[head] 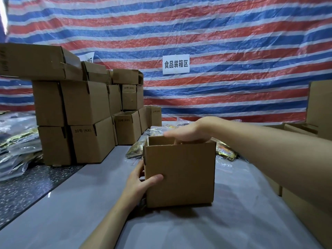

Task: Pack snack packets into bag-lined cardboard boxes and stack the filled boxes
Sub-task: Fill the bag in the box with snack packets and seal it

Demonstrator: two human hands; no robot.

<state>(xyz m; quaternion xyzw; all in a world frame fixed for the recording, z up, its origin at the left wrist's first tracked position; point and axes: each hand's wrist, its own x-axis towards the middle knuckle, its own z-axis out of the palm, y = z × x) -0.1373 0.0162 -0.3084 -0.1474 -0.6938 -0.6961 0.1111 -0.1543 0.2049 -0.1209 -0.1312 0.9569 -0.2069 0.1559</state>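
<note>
Risk: the right hand (186, 132) reaches into the open top of the box (179, 177). If it pushes down off-centre, the box may tip or slide on the smooth worktop (233, 223), since only the left hand (141, 179) steadies it, and at one corner. A hard push may also crease a wall or tear a liner; no liner bag shows from this angle. Snack packets (225, 152) lie just behind the box, and a shove away from the person would scatter them. The stack of boxes (86, 114) at the left stands well apart and is unlikely to be struck.

Pose: the left hand grips the near left corner of the box, thumb flat across the front face, fingers round the side. The right forearm comes in from the right above the rim, palm down and thumb pointing left, with the fingers bent down into the opening. Whether those fingers hold anything cannot be told, because the front wall hides them. The box stands upright on the worktop, directly in front of the person
</note>
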